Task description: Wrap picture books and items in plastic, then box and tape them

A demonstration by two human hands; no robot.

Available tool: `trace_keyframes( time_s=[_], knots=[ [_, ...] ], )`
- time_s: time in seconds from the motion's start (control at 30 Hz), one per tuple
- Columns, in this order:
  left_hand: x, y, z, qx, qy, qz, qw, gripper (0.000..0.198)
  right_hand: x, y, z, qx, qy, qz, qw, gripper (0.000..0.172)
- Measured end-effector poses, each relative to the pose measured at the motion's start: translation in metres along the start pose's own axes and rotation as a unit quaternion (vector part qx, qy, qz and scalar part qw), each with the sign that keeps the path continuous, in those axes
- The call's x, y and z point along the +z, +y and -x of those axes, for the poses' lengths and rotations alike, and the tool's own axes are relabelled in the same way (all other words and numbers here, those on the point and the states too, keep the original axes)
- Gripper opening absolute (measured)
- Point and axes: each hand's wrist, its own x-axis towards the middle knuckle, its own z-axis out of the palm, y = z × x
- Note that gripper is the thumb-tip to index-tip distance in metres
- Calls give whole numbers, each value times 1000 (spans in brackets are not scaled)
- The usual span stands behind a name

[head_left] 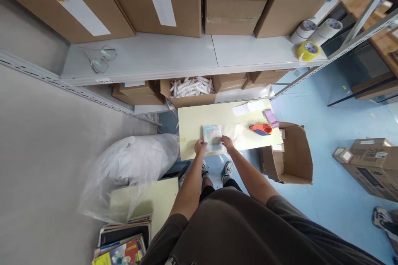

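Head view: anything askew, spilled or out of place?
One mild oddity: glasses lie loose at the left end of the upper shelf, a personal item amid cartons and tape rolls. I see no spill around the flat packet on the worktable.

The packet (213, 134) is flat, roughly square and pale blue, with lighter and faintly pinkish patches across its upper face. Its printing is too small to read. It lies face-on to the viewer on the cream tabletop (192, 118), left of center, with its near edge just inside the front edge of the table. The left hand (200, 148) grips its near left corner; the right hand (227, 142) grips its right edge. Translucent film (239, 130) lies to its right; whether the two are joined cannot be determined.
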Motion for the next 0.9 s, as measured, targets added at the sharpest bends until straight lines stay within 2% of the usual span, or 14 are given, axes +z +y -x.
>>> trace_keyframes(
  time_s=[0.13,0.27,0.37,0.47,0.57,0.67,0.73,0.8,0.9],
  knots=[
    [-19,-1,4,53,-9,23,998,18,18,-12,-1,45,-44,-100,993,36],
    [-18,21,25,132,8,-6,991,22,27,-16,3,47,-67,-121,989,37],
    [1,52,39,140,16,-58,988,25,12,-18,6,37,-45,-118,991,39],
    [35,83,46,144,21,-86,986,28,-20,-21,8,-13,-18,-127,992,45],
    [71,101,47,141,-1,-92,986,39,-55,-22,7,-57,-11,-139,989,51],
    [95,102,40,159,-43,-108,980,45,-81,-18,3,-50,-26,-122,991,55],
    [98,96,33,182,-66,-96,976,37,-90,-15,-2,-32,-44,-84,995,57],
    [91,84,26,196,-73,-54,976,30,-95,-11,-8,-26,-57,-49,997,61],
    [71,62,19,175,-28,13,984,39,-95,-9,-17,-40,-52,-40,997,66]
  ],
)
